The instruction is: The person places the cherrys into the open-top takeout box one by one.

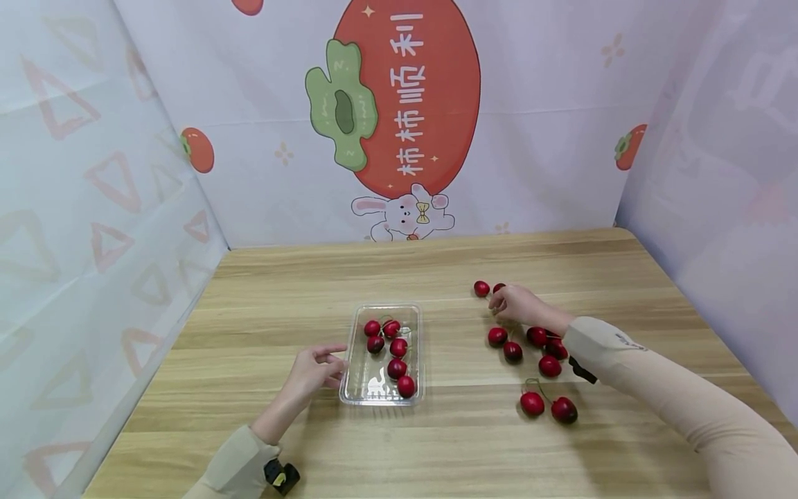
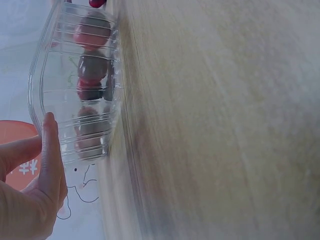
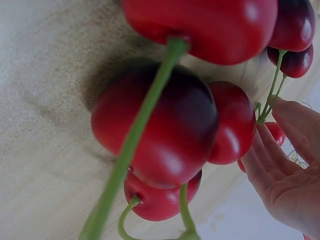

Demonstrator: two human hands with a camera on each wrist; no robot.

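A clear plastic container holds several red cherries. At its left side is my left hand, with its fingers extended and fingertips right at the wall; in the left wrist view a straight finger lies along the clear plastic. Over on the right, my right hand reaches down among loose cherries. Its thumb and fingertips pinch the joined green stems of a cherry pair. Both fruits of that pair sit on the near side of the hand.
Two cherries lie just beyond the right hand. A cluster sits under the right wrist, and another stemmed pair is closer to me. The wooden table meets printed cloth at its back and sides.
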